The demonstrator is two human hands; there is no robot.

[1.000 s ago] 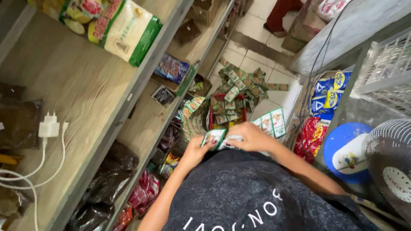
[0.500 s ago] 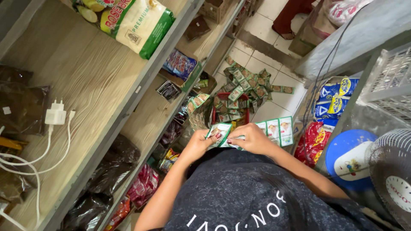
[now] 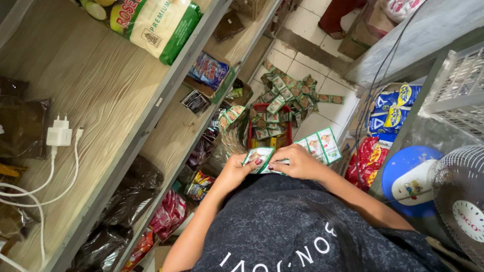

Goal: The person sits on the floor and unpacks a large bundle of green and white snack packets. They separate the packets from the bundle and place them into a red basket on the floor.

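Observation:
In front of my chest my left hand point(image 3: 233, 173) and my right hand point(image 3: 295, 162) both pinch a strip of small green-and-white sachets point(image 3: 316, 145). The strip runs from between my fingers out to the right, past my right hand. The left thumb lies on the strip's left end sachet point(image 3: 256, 157). Below my hands stands a red basket point(image 3: 250, 135) filled with more green sachets. A heap of the same sachets point(image 3: 290, 91) is spread on the tiled floor beyond it.
A wooden shelf unit point(image 3: 106, 95) runs along my left, with a green-and-white rice bag point(image 3: 161, 25), a white charger with cable point(image 3: 58, 136) and dark packets. At right are red and blue snack bags point(image 3: 388, 113), a blue lid point(image 3: 403, 179), a white fan point(image 3: 461, 201) and a white crate point(image 3: 456, 88).
The view has drifted a little, so the shelf and the floor pile have shifted in frame. My hands have stayed together on the sachet strip and worked it slightly leftwards.

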